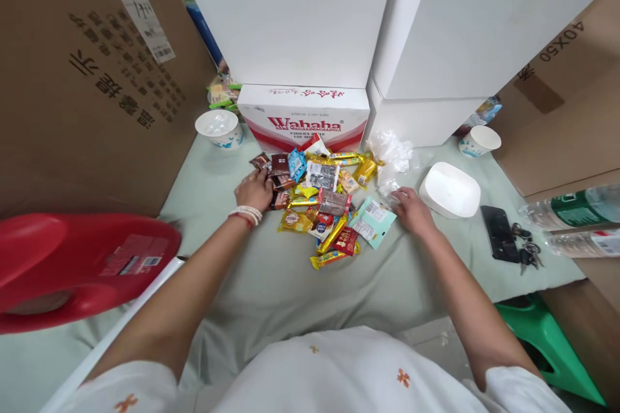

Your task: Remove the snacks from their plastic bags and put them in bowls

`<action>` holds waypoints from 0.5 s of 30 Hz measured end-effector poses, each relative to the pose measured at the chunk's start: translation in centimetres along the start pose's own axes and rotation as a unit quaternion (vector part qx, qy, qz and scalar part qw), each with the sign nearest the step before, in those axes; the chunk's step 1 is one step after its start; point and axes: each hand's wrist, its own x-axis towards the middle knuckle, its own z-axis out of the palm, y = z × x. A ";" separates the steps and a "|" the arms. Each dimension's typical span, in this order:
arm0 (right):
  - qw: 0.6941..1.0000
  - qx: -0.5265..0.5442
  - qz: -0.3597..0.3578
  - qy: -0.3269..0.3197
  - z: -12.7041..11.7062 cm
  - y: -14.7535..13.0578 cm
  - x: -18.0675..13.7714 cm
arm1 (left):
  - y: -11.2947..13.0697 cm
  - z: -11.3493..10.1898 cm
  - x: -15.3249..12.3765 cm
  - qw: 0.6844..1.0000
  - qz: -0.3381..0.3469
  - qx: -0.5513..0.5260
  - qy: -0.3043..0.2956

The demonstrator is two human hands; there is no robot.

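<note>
A heap of small wrapped snacks (333, 201) lies in the middle of the cloth-covered table. My left hand (254, 191) rests at the heap's left edge, its fingers slightly bent over dark brown snack packets (281, 182); it looks open and grips none of them that I can see. On the other side, my right hand (413, 209) lies open beside a pale green packet (374, 222). Its fingertips are at the lower end of a crumpled clear plastic bag (391, 158). A blue packet (297, 164) and several yellow sticks sit among the snacks.
Behind the heap stands a Wahaha carton (305, 117) with white boxes (300, 12) above. Paper cups (220, 130) flank it. At right are a white plastic tub (450, 190), a phone (498, 232), keys (529, 251) and bottles (581, 209). A red jug (87, 264) lies left.
</note>
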 end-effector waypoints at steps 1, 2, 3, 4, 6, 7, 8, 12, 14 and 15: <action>1.000 0.012 0.014 -0.005 0.7 -0.5 0.4 | 0.1 0.3 -1.1 1.000 0.008 -0.002 -0.004; 0.999 0.034 0.026 0.003 1.2 -0.8 0.7 | 0.2 0.4 -2.2 1.000 0.016 -0.005 -0.005; 0.997 0.067 0.041 0.021 1.4 -1.0 0.9 | 0.2 0.4 -3.5 1.000 0.025 -0.011 0.004; 0.991 0.114 0.061 0.047 1.3 -1.1 0.9 | 0.2 0.2 -4.9 0.999 0.033 -0.019 0.026; 0.955 0.246 0.122 0.112 0.3 -1.4 0.2 | 0.4 -0.4 -8.5 0.989 0.050 -0.055 0.124; 0.920 0.328 0.157 0.144 -0.4 -1.8 -0.5 | 0.6 -0.7 -10.5 0.982 0.054 -0.082 0.164; 0.876 0.411 0.188 0.170 -1.1 -2.4 -1.4 | 1.1 -1.0 -12.7 0.976 0.055 -0.117 0.173; 0.711 0.637 0.255 0.155 -2.7 -7.2 -5.8 | 5.0 -1.5 -20.2 0.938 0.042 -0.341 -0.042; 0.693 0.670 0.259 0.068 -2.2 -10.4 -7.7 | 7.8 -1.0 -22.0 0.898 0.037 -0.423 -0.116; 0.694 0.675 0.251 0.017 -1.8 -11.9 -8.4 | 9.1 -0.6 -22.3 0.876 0.025 -0.462 -0.133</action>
